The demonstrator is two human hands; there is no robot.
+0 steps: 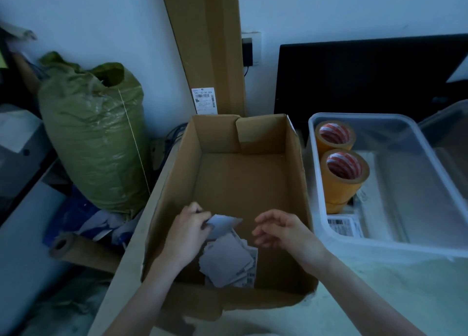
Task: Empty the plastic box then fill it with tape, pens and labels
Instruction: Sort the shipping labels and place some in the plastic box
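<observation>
The left hand point(188, 230) pinches a small pale label point(224, 224) between thumb and fingers, lifted just above a loose heap of labels point(229, 263) at the near end of the cardboard box point(295, 173). The right hand point(277, 230) hovers just beside it at 3 o'clock, fingers loosely curled and apart, holding nothing.

The step in hand looks like gathering labels for the plastic box point(430, 245), which sits touching the carton at its 3 o'clock side and already holds two rolls of yellow tape point(342, 176) along its left wall and a printed label sheet point(342, 226) on its floor; no pens can be made out.

To do this well, picking labels one at a time wastes trips: better to bring the free right hand under the heap from 3 o'clock, square the pieces against the left hand's pinch, and lift them as one stack. Thin paper will likely fan out or slip, so press the stack flat from both faces, then carry it over the carton wall and lay it beside the printed sheet, away from the tape.
</observation>
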